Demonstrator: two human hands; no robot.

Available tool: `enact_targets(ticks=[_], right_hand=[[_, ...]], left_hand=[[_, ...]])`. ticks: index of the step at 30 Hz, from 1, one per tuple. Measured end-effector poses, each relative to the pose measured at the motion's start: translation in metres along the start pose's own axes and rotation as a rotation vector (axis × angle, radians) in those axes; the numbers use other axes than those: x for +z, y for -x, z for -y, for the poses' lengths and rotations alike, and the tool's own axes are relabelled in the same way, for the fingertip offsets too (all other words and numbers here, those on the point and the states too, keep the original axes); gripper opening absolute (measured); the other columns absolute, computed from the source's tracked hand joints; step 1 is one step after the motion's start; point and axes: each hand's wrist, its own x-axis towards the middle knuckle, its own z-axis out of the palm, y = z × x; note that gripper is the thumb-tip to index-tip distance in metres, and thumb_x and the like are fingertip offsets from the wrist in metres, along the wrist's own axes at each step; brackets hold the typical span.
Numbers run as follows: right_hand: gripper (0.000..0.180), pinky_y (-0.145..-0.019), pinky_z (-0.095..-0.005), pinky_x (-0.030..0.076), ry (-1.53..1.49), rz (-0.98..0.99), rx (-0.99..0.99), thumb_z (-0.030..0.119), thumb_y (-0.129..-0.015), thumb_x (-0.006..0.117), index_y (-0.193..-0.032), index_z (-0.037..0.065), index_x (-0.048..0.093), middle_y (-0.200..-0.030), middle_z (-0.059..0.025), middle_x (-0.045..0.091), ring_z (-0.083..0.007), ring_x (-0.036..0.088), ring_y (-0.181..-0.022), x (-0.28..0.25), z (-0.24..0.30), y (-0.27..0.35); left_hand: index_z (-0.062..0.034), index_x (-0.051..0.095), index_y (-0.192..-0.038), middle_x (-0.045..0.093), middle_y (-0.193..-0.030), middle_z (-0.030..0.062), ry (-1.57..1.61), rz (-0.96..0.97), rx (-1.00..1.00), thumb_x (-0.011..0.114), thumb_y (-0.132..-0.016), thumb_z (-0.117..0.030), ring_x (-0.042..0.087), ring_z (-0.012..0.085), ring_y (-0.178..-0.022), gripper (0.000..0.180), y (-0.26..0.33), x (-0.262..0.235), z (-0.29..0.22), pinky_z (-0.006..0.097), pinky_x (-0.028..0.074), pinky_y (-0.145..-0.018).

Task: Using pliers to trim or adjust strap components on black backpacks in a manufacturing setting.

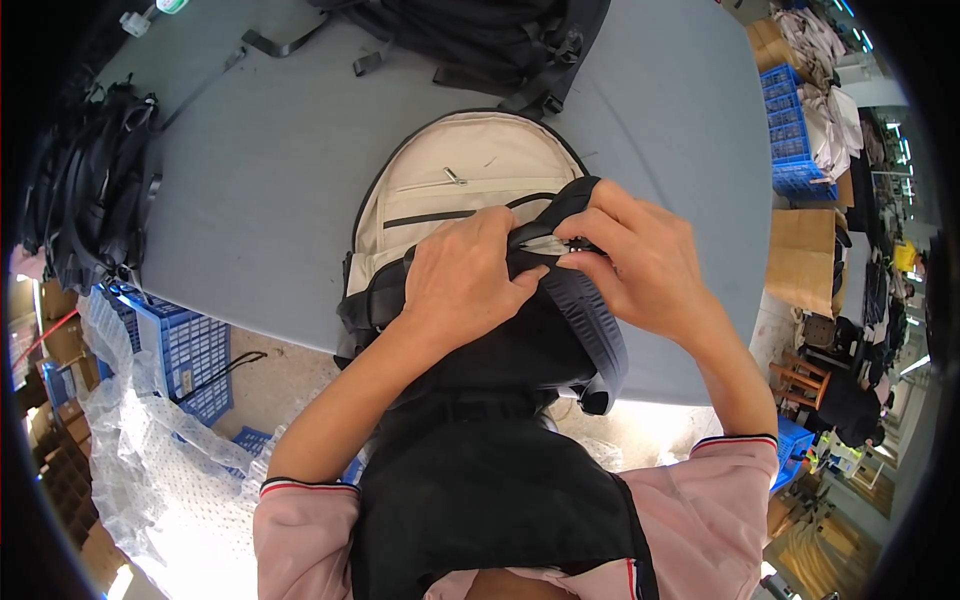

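A black backpack [500, 345] lies opened out at the table's near edge, its beige lining [480, 140] facing up at the far side. A small zipper pull [455, 177] shows on an inner pocket there. My left hand [465, 275] is closed on the black edge of the bag's opening. Opposite it, my right hand [645, 255] pinches the same edge, which is folded over between the two hands. A small dark piece at the right fingertips is too small to name. One padded shoulder strap [590, 325] hangs below my right hand.
More black bags lie on the grey table [260, 200], a pile [95, 190] at the left and another bag [470, 45] at the far side. Below left stand a blue crate [185, 350] and clear plastic wrap [150, 460]. Cardboard boxes [805, 260] and blue crates [788, 120] flank the right.
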Motion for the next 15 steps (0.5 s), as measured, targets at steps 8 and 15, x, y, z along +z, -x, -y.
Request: enact_targets(ticks=[8,15], right_hand=[[0.022,-0.053,-0.0354,0.042,0.091,0.026,-0.080,0.011,-0.068,0.072,-0.085,0.012,0.057,-0.084,-0.0017,0.050,-0.0247,0.053,-0.062,-0.0050,0.0013,-0.0026],[0.022,-0.053,-0.0358,0.041,0.006,0.015,-0.009,0.010,-0.068,0.071,-0.084,0.012,0.056,-0.083,-0.0019,0.050,-0.0251,0.053,-0.062,-0.0088,0.0005,-0.0026]], left_hand=[[-0.0034,0.056,-0.091,0.063,-0.081,0.0113,-0.046,0.018,-0.022,0.077,-0.065,-0.025,0.060,0.0317,-0.075,0.040,0.0004,-0.0010,0.0022,0.041,0.046,-0.064],[-0.0036,0.056,-0.092,0.062,-0.081,0.0114,-0.041,-0.013,0.000,0.077,-0.065,-0.025,0.060,0.0319,-0.076,0.041,0.0000,-0.0010,0.0025,0.041,0.046,-0.065]])
